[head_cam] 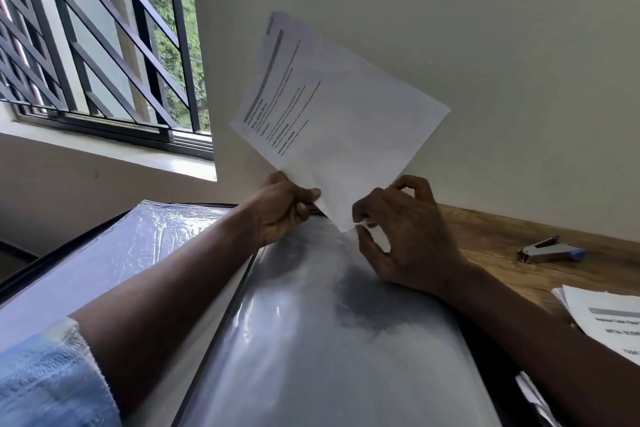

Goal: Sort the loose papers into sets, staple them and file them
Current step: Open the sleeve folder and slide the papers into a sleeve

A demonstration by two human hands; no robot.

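Observation:
A printed set of papers [343, 121] stands tilted in the air above an open display file. My left hand [285, 208] pinches its lower left edge between thumb and fingers. My right hand [398, 236] pinches the top edge of a clear plastic sleeve [311, 340] right at the papers' lowest corner. The file's left page [114, 253] is also a shiny clear sleeve. A metal stapler [550, 250] lies on the wooden desk to the right. More printed sheets [609, 322] lie stacked at the right edge.
The wooden desk [502, 239] runs along a cream wall. A barred window [104, 45] with a sill is at the upper left. The file fills most of the space in front of me, its black border visible between the pages.

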